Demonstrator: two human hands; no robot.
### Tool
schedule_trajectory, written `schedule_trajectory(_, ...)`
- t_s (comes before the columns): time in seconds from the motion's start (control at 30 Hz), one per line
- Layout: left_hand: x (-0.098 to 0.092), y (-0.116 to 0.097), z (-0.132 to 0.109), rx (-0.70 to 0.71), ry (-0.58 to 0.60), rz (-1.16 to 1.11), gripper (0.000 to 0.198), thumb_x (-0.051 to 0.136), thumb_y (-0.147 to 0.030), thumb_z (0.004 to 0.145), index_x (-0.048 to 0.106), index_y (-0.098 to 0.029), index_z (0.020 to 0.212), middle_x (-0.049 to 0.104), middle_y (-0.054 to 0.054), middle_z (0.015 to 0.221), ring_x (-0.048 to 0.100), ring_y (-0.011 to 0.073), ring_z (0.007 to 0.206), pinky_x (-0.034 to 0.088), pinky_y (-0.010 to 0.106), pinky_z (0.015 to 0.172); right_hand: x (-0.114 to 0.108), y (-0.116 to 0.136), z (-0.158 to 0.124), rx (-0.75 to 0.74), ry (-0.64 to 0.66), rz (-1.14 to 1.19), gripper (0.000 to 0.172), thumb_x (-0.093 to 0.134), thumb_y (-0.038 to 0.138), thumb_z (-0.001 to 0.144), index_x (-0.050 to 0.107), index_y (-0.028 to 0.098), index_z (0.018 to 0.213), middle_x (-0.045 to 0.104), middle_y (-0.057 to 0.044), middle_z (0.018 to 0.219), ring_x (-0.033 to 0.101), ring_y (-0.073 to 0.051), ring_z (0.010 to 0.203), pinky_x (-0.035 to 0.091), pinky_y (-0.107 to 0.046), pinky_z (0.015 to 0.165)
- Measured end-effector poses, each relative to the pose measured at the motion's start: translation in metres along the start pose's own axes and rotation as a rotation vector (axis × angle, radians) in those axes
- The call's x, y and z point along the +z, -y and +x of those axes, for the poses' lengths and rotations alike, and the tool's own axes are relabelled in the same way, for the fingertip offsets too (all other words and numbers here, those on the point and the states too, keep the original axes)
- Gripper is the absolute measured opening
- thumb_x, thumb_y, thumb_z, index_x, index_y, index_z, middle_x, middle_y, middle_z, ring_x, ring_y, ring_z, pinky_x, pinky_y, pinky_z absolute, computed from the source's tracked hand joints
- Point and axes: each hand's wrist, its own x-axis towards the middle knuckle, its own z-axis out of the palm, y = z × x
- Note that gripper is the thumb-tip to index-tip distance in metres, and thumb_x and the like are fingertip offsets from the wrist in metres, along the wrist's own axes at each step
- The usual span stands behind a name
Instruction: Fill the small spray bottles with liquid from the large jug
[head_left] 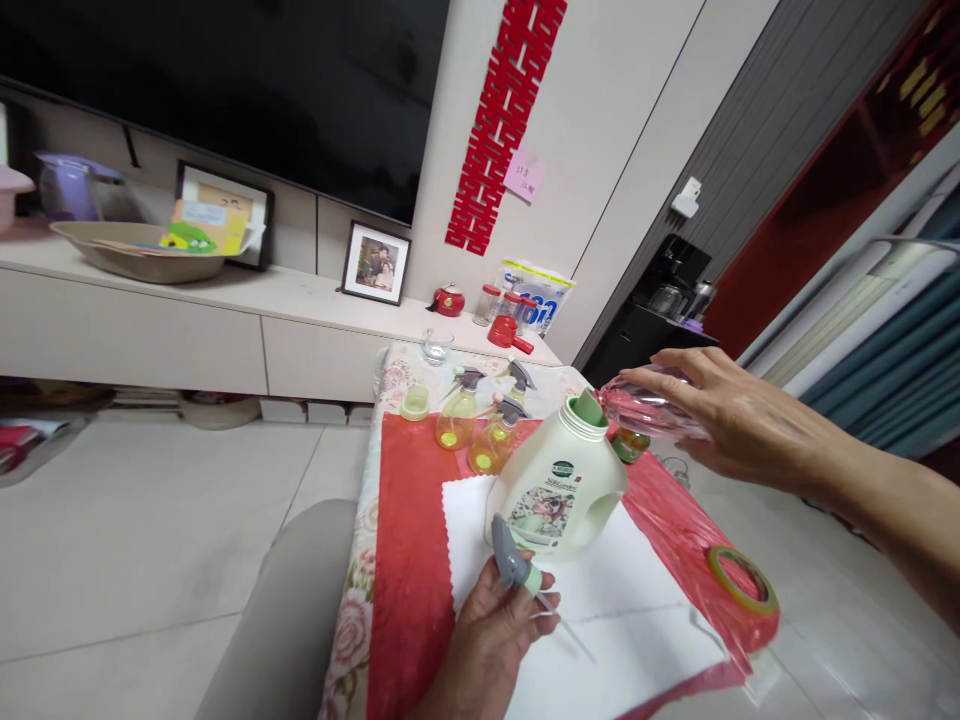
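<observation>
My left hand [495, 625] is closed around a grey and green spray trigger head [510, 555], its thin dip tube pointing down and right. In my right hand [724, 410] lies a clear pinkish bottle [645, 408], tipped nearly level with its neck at the mouth of a large pale green jug [551, 490]. The jug stands upright, uncapped, with a green spout inside its neck. Whether liquid runs from the bottle cannot be made out. Behind the jug are several spray bottles [491, 448] holding some yellow liquid, and a pale green cap [415, 403].
A white sheet [615, 650] lies over red plastic [409, 560] on the flowered tablecloth [352, 625]. A tape roll [742, 580] sits at the right edge. Near the back are a glass cup [436, 347], a red scoop [508, 333] and a detergent bag [540, 290].
</observation>
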Motion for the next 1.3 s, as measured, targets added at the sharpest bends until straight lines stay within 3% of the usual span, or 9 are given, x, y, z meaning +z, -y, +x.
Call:
schedule_trajectory(0.53,-0.001,0.002,0.002,0.003,0.003,-0.002,0.053,0.095,-0.033,0.063,0.069,-0.022,0.108,0.075,0.010,0.099,0.071,0.0241,0.092,0.046,0.039,0.088,-0.012,-0.001,0.009,-0.043,0.019,-0.028,0.059,0.053,0.020,0.090,0.042,0.033,0.147,0.052,-0.014,0.131,0.053,-0.031,0.111,0.052,-0.044,0.086)
schedule_trajectory(0.93,-0.003,0.003,0.002,0.010,0.010,0.008,0.049,0.093,-0.028,0.066,0.068,-0.022,0.108,0.075,0.008,0.098,0.071,0.0237,0.091,0.046,0.039,0.088,-0.016,-0.008,0.012,-0.108,0.027,-0.108,0.071,0.053,0.009,0.084,0.037,0.032,0.149,0.050,-0.014,0.136,0.052,-0.032,0.114,0.051,-0.046,0.090)
schedule_trajectory(1.3,0.010,-0.008,-0.005,-0.021,0.011,0.006,0.049,0.096,-0.030,0.062,0.069,-0.022,0.103,0.075,0.008,0.095,0.070,0.0233,0.091,0.045,0.038,0.089,-0.019,-0.011,0.016,-0.138,0.046,-0.141,0.070,0.052,0.009,0.085,0.038,0.032,0.150,0.051,-0.013,0.138,0.053,-0.031,0.115,0.052,-0.045,0.087)
